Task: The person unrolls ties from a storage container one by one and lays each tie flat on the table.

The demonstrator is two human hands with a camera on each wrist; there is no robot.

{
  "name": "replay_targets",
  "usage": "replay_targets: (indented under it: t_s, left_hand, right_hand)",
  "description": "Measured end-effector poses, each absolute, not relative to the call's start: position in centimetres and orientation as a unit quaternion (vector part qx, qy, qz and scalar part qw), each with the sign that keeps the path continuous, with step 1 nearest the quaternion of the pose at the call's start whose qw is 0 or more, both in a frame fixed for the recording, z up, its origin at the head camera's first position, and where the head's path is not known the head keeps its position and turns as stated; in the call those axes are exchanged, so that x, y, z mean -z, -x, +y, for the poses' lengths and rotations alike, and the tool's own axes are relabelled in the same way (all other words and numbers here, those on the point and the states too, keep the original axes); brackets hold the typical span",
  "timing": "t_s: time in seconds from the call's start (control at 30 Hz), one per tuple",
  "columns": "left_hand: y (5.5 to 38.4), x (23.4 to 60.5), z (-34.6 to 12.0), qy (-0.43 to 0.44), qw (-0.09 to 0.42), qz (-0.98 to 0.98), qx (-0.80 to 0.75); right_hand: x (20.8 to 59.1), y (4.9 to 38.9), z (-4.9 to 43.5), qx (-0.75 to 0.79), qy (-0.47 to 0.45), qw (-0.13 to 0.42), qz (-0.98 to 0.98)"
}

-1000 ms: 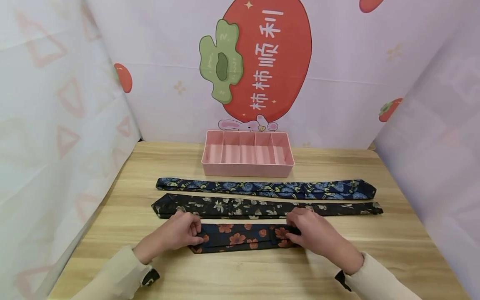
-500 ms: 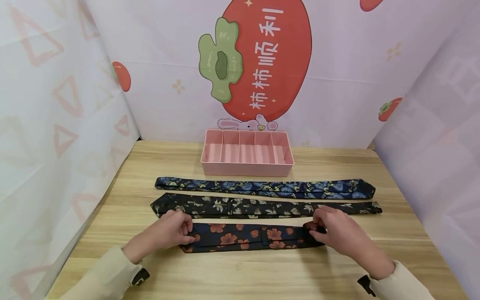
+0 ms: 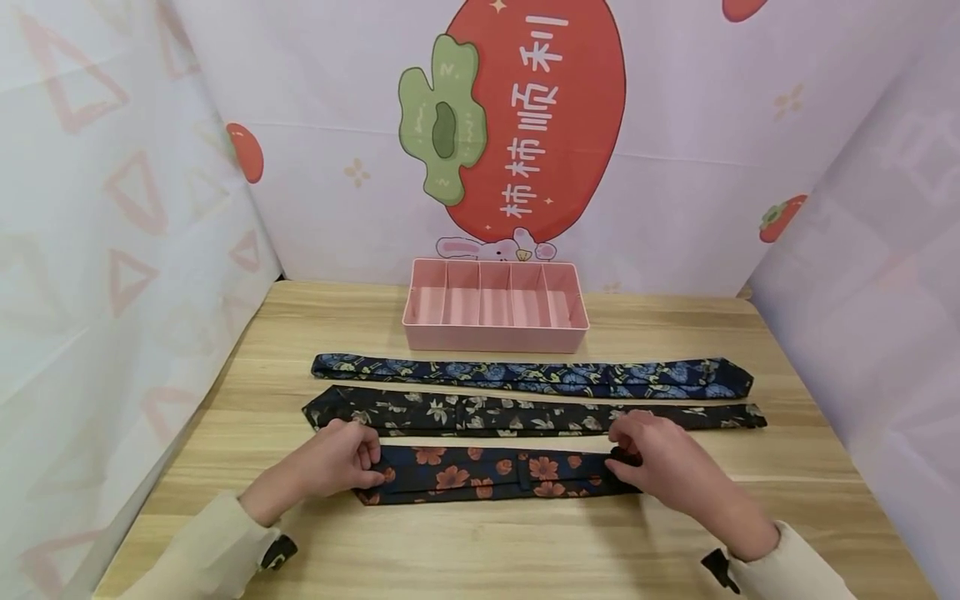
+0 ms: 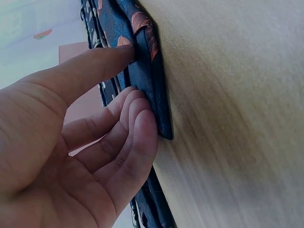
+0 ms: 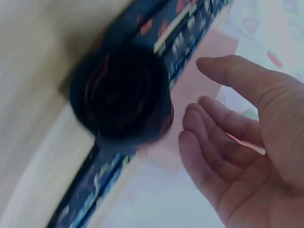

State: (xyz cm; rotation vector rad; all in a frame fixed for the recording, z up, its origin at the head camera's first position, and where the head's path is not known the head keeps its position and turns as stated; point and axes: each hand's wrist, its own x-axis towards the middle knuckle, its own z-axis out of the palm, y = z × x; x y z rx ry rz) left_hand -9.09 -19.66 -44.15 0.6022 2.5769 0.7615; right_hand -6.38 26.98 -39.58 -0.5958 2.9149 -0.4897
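A dark necktie with orange flowers (image 3: pixel 480 477) lies lengthwise nearest the person, its right end wound into a coil (image 5: pixel 121 97). At the tie's left end is my left hand (image 3: pixel 330 458); in the left wrist view its thumb and bent fingertips touch the fabric, well apart from one another. My right hand (image 3: pixel 667 454) is over the coil. In the right wrist view its loosely bent fingers show a gap to the coil, which is blurred there. Behind lie a black tie with pale flowers (image 3: pixel 510 417) and a navy tie with blue and yellow figures (image 3: pixel 540 377).
A pink box (image 3: pixel 495 337) with several compartments stands at the back of the wooden table (image 3: pixel 480 558). Printed cloth walls (image 3: pixel 322 125) enclose the back and both sides.
The coil first went right as more of the orange-flowered tie unwound, then came slightly back left with my right hand. My left hand and the tie's left end have shifted left.
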Motion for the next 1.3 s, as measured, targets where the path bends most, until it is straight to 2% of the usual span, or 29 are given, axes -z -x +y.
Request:
replay_targets:
  t_s: [0.2,0.53,0.73,1.03,1.3]
  left_hand:
    - [9.1,44.4,-19.8,-0.215,0.191,0.918,-0.275]
    - [9.1,44.2,-20.2,-0.206,0.196,0.918,-0.277]
    - [9.2,44.4,-20.9,-0.215,0.183,0.921,-0.269]
    - [9.1,43.9,-22.1,-0.202,0.198,0.919,-0.275]
    - [9.3,43.9,-22.2,-0.206,0.200,0.919,-0.272]
  right_hand:
    - [40.5,6.0,26.2,0.114,0.219,0.050,0.968]
    - [41.0,6.0,28.6,0.092,0.190,-0.001,0.977]
    - [40.7,5.8,30.7,0.117,0.160,0.021,0.980]
    - [40.7,6.3,32.9,0.139,0.145,0.057,0.978]
    - [39.9,6.5,31.0,0.143,0.164,0.043,0.975]
